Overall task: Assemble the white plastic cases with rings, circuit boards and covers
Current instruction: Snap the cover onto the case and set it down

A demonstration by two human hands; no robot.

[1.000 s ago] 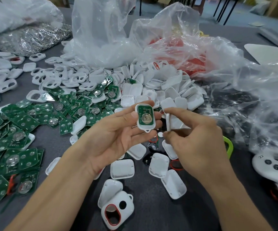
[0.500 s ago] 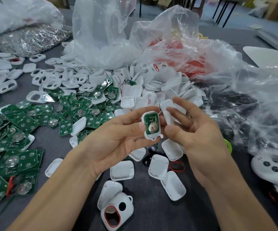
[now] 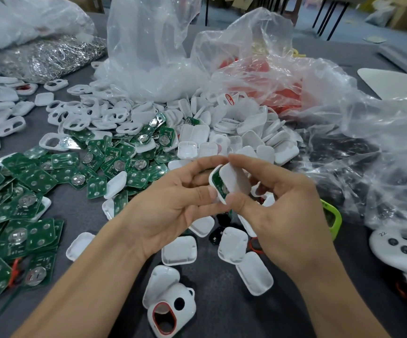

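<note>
Head view: case (image 3: 220, 198) w/ green board (image 3: 217, 181) inside, cover (image 3: 235, 178) tilted over it.

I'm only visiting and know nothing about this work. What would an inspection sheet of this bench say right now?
Surface: dark grey table, largely covered with parts.
Job's things: case with a green board inside, cover tilted partly over it; piles of loose boards, covers and case frames; ringed case near the front.
Clutter: plastic bags, bag of metal rings, white controller.
Hands: left hand holds the case; right hand pinches the cover.
Cables: nothing seen.
Surroundings: chair legs behind the table.
</note>
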